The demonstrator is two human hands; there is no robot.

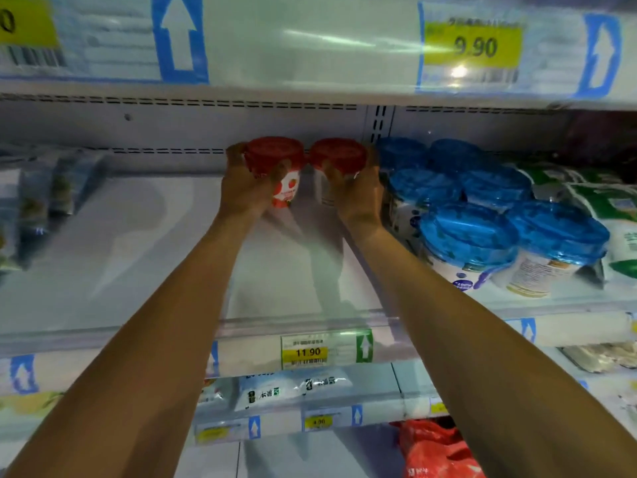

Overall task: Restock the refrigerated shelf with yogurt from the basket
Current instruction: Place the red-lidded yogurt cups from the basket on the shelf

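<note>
Head view: 2 bare forearms reach into a white refrigerated shelf (pixel 138 236). The left hand (pixel 246 188) grips a red-lidded white yogurt cup with a strawberry picture (pixel 275 157), fingers curled round its side below the lid. The right hand (pixel 358 191) grips a second red-lidded white yogurt cup (pixel 339 155) in the same way. Both cups stand upright, long axis vertical and lids up, side by side and nearly touching at the back of the shelf. Whether their bases rest on the deck cannot be told. The strawberry print faces the camera; its small lettering is too blurred to read.

Just right of the second cup, blue-lidded white tubs (pixel 468 232) are stacked in 2 layers. On the shelf's front rail a yellow price tag reads "11.90" (pixel 305 351), beside a green arrow marker (pixel 364 346). On the rail above, a yellow tag reads "9.90" (pixel 474 46). Below, another yellow tag reads "4.90" (pixel 319 422), under white pouches (pixel 269 391). A red plastic bag (pixel 434 446) lies at bottom right.
</note>
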